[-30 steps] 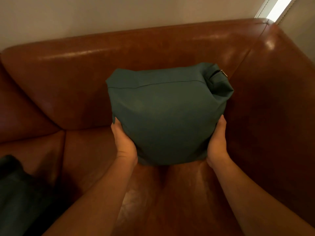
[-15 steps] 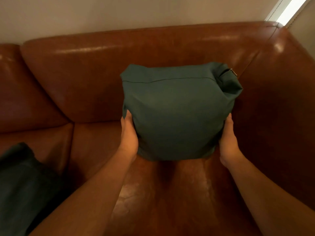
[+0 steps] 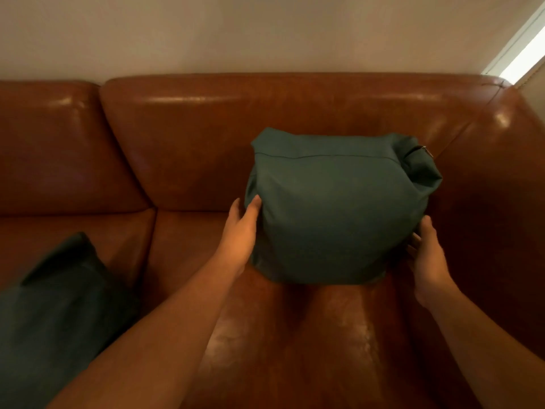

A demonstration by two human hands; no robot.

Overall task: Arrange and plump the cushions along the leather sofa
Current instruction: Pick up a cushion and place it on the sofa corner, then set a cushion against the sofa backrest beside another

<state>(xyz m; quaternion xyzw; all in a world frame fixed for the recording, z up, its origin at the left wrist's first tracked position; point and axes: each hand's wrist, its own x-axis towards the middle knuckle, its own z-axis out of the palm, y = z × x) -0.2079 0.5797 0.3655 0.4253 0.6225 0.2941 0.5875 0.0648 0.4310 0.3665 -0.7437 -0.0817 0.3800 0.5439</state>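
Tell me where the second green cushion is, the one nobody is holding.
In the head view the second cushion lies at lower left on the sofa seat, left of the left hand and apart from the upright cushion in the right corner.

Home living room, looks like. Brown leather sofa (image 3: 188, 149) with corner armrest, pushed against plain off-white wall (image 3: 236, 33). Dark green cushions (image 3: 333, 208) on the seat. Strip of bright window frame (image 3: 519, 51) top right.
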